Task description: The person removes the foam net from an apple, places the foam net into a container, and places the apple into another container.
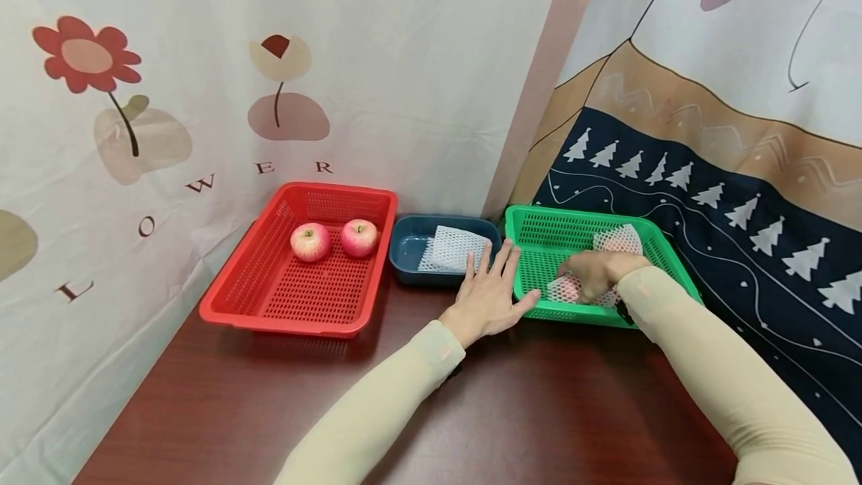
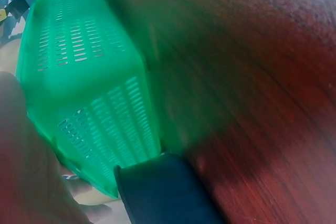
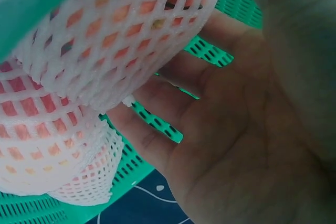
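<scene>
Head view: the letters L, O, W, E, R (image 1: 323, 168) climb the curtain (image 1: 404, 66) to a spot above the red basket (image 1: 286, 326), which holds two bare apples (image 1: 310, 242). Next, white nets (image 1: 453, 249) fill much of the blue tray (image 1: 408, 244); the left hand (image 1: 488, 302), empty, fingers spread apart, is at its right end. In the green basket (image 1: 579, 214), a netted apple (image 1: 564, 289) lies just under the right hand (image 1: 592, 272), touching; whether it is gripped I cannot tell. The net, partly hidden, runs roughly left to right.
</scene>
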The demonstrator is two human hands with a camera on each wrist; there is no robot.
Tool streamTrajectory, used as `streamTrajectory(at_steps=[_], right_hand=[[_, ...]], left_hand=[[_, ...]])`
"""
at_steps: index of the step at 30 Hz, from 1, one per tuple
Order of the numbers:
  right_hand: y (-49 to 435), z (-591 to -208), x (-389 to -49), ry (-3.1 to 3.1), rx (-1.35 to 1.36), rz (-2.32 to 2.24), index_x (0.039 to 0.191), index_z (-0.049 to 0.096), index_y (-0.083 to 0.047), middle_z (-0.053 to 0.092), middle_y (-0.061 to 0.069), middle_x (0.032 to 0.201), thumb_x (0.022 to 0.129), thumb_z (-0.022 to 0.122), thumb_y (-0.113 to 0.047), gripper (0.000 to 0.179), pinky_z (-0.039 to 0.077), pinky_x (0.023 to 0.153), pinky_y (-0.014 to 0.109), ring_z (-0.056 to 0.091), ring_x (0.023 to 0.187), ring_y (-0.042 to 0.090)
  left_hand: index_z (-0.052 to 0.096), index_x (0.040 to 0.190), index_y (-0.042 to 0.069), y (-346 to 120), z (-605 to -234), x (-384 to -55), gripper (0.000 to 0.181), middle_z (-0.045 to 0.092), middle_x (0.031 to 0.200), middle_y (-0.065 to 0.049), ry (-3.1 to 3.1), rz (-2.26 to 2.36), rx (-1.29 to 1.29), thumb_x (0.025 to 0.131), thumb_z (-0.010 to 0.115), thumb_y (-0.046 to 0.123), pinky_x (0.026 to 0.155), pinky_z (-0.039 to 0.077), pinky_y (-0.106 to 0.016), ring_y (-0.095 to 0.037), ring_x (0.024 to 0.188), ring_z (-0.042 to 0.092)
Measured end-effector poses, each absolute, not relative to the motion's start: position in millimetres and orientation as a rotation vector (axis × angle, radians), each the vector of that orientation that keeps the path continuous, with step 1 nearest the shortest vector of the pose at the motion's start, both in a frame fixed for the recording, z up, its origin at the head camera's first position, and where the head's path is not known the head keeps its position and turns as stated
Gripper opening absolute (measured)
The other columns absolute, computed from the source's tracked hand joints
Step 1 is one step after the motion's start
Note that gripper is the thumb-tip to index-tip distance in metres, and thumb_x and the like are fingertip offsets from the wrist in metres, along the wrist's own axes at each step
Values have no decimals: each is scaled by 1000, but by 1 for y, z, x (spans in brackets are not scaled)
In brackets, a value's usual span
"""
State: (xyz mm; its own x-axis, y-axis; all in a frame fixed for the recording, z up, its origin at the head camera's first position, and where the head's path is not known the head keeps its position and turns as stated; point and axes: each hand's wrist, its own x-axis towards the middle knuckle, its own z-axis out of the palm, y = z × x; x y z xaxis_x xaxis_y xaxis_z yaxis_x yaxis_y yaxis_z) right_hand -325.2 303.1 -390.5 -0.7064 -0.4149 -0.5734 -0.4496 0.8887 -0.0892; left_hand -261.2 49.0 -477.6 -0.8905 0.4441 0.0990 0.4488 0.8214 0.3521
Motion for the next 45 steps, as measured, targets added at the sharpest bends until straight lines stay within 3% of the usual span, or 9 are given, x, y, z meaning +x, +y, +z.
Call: streamTrajectory(at_steps=[11,31,45], right_hand=[[305,-387,-324,2454,-616,65,163,62,-3,67,25,161,97,90,-11,73,55,124,68,65,136,36],[309,-379,-317,2562,-622,-32,166,57,-1,67,27,162,95,94,-24,83,50,126,76,64,150,48],[309,-375,-311,2660,-678,-129,160,62,-6,76,18,144,89,95,-20,79,59,114,68,71,125,34]], left_hand=[[9,190,21,49,-475,-259,94,6,200,-3,-2983,-579,-740,117,32,77,149,8,-69,-42,186,4],[8,190,22,48,-474,-259,93,3,200,0,-2991,-554,-720,118,31,77,150,8,-65,-40,186,2],[7,190,22,50,-475,-260,94,3,200,-1,-3004,-533,-722,118,31,78,150,7,-65,-41,186,2]])
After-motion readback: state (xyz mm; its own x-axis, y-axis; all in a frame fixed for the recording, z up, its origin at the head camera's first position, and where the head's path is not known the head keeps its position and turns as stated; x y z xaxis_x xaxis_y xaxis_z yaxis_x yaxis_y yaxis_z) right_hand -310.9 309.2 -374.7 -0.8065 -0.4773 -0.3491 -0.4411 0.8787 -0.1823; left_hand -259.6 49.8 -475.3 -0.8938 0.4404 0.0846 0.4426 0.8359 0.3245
